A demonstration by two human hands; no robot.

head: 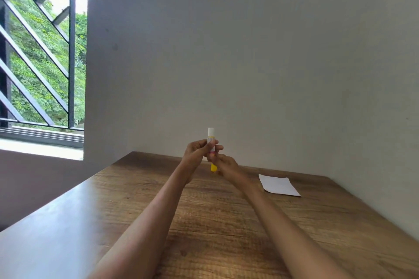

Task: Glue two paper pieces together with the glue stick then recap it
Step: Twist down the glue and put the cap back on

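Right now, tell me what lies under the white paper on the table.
The white paper lies flat on the wooden table, right of both hands. Only bare wood shows around it. Whether a second sheet lies beneath it cannot be seen; the top sheet covers that.

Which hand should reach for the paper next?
Probably the right hand. The paper lies on the table on its side, closer to it. The left hand grips the glue stick by its body and can keep it upright.
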